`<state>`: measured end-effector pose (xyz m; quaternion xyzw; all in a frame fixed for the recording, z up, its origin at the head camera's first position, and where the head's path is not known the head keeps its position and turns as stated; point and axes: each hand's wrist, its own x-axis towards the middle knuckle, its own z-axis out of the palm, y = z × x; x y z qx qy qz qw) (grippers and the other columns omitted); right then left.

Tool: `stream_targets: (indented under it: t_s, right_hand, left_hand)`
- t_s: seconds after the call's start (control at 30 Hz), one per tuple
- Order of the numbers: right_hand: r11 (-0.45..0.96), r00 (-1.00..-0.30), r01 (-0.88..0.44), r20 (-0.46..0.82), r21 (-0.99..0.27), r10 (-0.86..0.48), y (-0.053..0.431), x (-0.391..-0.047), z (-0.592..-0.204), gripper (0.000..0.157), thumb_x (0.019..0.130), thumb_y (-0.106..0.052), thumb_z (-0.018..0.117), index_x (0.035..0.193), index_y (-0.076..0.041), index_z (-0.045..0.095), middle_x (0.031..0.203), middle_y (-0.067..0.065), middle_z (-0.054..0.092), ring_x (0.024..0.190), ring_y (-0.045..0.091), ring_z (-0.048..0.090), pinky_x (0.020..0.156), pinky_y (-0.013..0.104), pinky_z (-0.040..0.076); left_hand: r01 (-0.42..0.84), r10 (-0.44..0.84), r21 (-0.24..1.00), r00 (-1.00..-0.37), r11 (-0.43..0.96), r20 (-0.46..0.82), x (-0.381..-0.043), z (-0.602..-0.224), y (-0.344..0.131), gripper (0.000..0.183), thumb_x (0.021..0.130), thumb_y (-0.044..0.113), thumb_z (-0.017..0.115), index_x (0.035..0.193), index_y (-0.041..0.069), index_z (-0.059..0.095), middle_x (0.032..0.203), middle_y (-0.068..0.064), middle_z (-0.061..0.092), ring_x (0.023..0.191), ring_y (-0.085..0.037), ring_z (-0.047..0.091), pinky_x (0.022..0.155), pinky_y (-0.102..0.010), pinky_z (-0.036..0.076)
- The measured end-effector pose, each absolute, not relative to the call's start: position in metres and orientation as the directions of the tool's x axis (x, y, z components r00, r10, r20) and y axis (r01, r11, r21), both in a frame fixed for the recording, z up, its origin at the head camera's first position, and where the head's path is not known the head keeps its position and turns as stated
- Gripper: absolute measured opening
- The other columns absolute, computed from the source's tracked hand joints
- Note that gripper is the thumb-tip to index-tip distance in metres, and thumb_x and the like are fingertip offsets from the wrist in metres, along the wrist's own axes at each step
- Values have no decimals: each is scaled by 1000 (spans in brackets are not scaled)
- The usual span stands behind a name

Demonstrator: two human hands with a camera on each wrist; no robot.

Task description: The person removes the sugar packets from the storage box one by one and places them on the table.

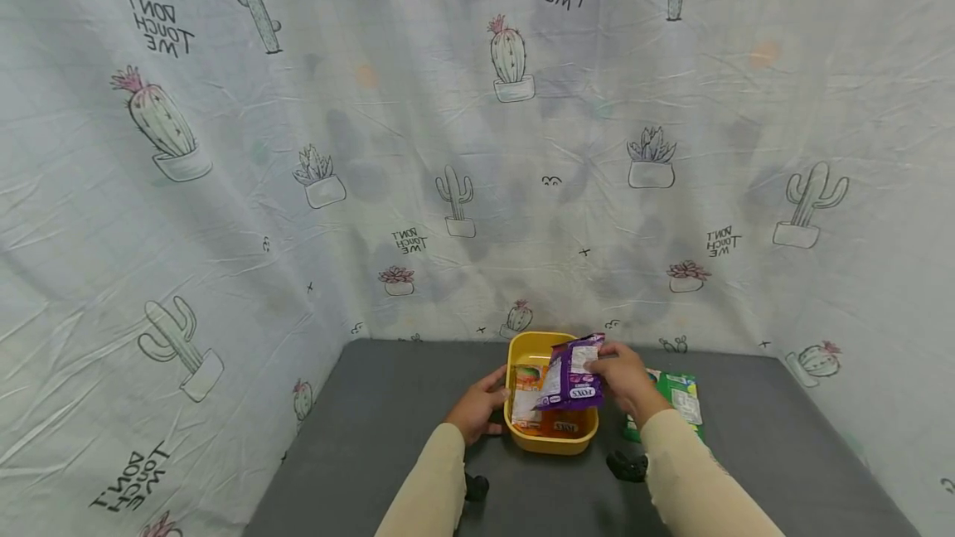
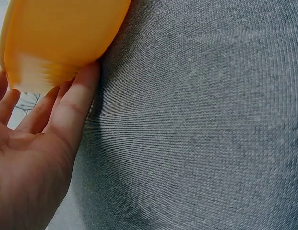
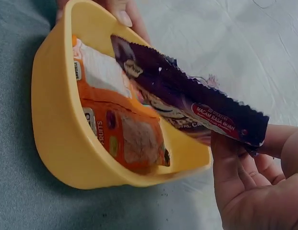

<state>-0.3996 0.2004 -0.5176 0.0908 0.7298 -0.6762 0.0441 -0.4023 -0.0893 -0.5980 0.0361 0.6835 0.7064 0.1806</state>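
Cream fabric sleeves [image 1: 436, 479] lie nearest; the right hand [image 1: 625, 377] pinches a flat purple plastic packet [image 1: 570, 375] over a rounded yellow plastic tub [image 1: 550, 445], which the left hand [image 1: 474, 409], fingers spread against it, should brace.

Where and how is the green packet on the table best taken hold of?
Probably pinch the green packet by its right edge, coming from the right: it lies flat on the table, that edge uncovered, while the right arm hides part of its left side.
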Motion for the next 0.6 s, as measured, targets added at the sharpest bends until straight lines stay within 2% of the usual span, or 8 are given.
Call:
stream_targets:
  t_s: [0.23,0.6]
  right_hand:
    - [74,-980,183,-175,-980,94,211,-399,-518,36,105,-2,68,134,5,49,126,29,57,87,26,70,69,38,61]
    - [59,-988,124,-118,-991,104,230,-397,-510,31,107,-2,66,130,2,45,105,21,70,74,25,74,63,40,63]
  left_hand:
    - [-215,307,977,-930,-3,-203,-400,-594,-89,62,115,19,59,173,17,37,160,-20,51,140,-40,54,88,-63,58]
    - [-233,294,973,-930,-4,-221,-400,-594,-88,61,115,19,58,173,18,37,159,-20,53,137,-38,57,88,-62,59]
